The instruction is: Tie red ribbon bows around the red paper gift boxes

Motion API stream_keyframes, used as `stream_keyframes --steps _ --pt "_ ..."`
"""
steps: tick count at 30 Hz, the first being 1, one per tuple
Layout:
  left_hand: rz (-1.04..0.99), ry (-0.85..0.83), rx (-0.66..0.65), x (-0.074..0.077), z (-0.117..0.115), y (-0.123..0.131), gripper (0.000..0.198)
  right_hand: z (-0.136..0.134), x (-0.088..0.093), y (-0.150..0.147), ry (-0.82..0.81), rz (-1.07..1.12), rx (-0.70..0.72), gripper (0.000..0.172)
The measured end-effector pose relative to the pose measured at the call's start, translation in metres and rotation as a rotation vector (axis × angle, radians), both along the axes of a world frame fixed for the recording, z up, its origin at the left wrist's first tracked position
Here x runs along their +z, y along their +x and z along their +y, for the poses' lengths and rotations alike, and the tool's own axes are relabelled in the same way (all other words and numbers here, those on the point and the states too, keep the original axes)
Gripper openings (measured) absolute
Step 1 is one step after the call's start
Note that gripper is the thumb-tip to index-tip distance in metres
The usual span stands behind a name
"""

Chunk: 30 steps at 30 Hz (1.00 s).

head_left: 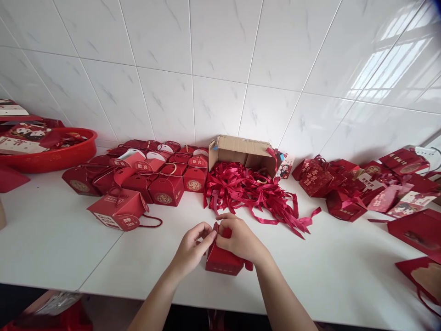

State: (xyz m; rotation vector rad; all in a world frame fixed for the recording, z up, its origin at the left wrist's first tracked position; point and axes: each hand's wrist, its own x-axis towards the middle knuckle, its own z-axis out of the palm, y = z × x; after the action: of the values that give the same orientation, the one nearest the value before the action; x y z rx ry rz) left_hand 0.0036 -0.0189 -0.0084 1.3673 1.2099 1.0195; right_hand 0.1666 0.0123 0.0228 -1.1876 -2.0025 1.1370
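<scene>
A small red gift box stands on the white table in front of me, its top flaps partly raised. My left hand pinches the box's upper left edge between thumb and fingers. Over the top, my right hand is closed on the same raised flap, and its fingertips meet my left thumb. The right hand covers much of the box's top, so how the flaps fit together is hidden. A loose red flap sticks out at the box's right side. Just beyond my hands lies a heap of red ribbons.
Several folded red gift boxes stand in rows at the back left, with one box in front. An open cardboard carton lies behind the ribbons. More red boxes crowd the right. A red basin stands far left against the tiled wall.
</scene>
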Motion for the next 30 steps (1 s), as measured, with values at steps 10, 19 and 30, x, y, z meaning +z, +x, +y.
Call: stream_keyframes --steps 10,19,30 --pt "-0.054 -0.054 -0.025 -0.006 0.002 -0.001 0.028 -0.002 -0.003 0.003 0.039 0.021 -0.016 0.011" --pt "0.836 -0.143 0.586 -0.036 -0.003 -0.106 0.017 -0.025 -0.035 0.062 0.105 0.359 -0.394 0.022" --pt "0.237 -0.121 -0.006 -0.026 -0.049 -0.040 0.038 -0.064 -0.070 0.056 -0.548 0.204 -0.273 0.062"
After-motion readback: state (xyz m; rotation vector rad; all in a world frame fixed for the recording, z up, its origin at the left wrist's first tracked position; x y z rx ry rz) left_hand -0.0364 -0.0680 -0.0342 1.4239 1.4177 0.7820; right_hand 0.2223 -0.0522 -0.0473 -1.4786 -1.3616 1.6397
